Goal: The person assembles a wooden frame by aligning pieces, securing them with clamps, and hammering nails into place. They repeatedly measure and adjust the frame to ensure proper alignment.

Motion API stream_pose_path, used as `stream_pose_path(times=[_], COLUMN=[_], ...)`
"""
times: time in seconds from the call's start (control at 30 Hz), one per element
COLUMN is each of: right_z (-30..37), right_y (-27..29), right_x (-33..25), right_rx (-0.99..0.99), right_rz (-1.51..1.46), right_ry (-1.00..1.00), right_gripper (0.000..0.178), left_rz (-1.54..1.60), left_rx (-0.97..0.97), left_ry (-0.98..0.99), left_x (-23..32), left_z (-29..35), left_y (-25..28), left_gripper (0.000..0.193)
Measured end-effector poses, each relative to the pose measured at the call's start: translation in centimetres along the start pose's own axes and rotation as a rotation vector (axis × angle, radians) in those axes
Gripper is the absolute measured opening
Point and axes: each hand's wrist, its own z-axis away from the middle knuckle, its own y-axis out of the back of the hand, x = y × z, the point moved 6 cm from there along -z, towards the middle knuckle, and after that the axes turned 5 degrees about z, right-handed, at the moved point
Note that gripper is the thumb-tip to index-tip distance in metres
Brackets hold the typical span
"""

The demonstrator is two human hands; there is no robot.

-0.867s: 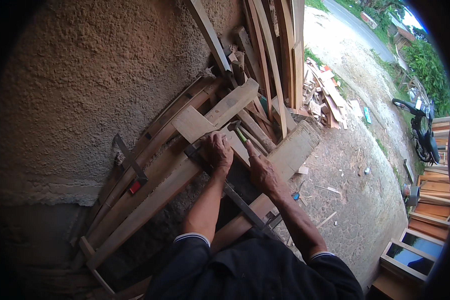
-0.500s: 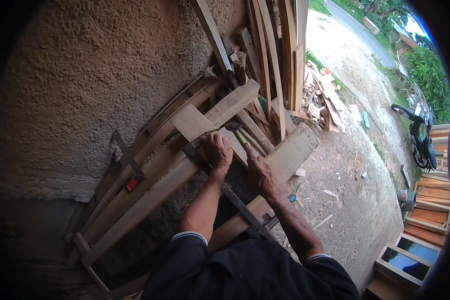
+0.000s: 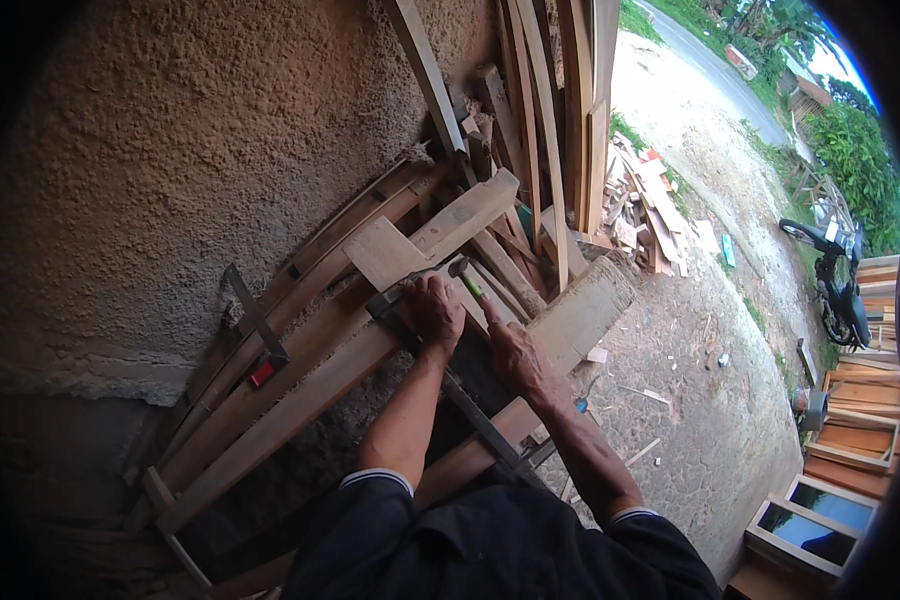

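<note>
So we've got our right hand [image 3: 516,357] wrapped around a hammer [image 3: 470,281], fingers closed on the green handle with the index finger stretched along it. The hammer's dark head sits just to the right of our left hand [image 3: 436,308], over the pale woodwork in the middle of the view. Our left fingers are curled in close to the end of a dark metal bar [image 3: 487,425], but honestly we can't tell if they're pinching anything, since the knuckles cover whatever's under them. That bar slants from the left hand down toward our dark shirt [image 3: 490,545]. Just up and left of that hand is a squarish wooden block [image 3: 385,251], and a long beam [image 3: 288,425] runs off to the lower left. A wide plank [image 3: 587,315] lies just beyond the right hand. Over by the rough wall [image 3: 210,190] we've got a metal clamp [image 3: 256,318] with a red bit on it, sitting across some boards. Further out there's a scrap pile [image 3: 655,205] on the ground and a motorcycle [image 3: 838,275] near the right edge.
</note>
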Motion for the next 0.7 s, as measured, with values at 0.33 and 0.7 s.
stream_pose_path(times=[0.33, 0.7], right_z=[0.3, 0.1], right_y=[1.3, 0.1], right_x=[-0.3, 0.8], right_rx=[-0.037, -0.132], right_rz=[0.008, 0.023], right_ry=[-0.021, -0.113], right_gripper=[0.067, 0.073], left_rz=[0.035, 0.030], left_rx=[0.077, 0.127], left_ry=[-0.053, -0.072], left_x=[0.2, 0.0], left_z=[0.4, 0.3], left_y=[0.3, 0.2], left_gripper=[0.013, 0.012])
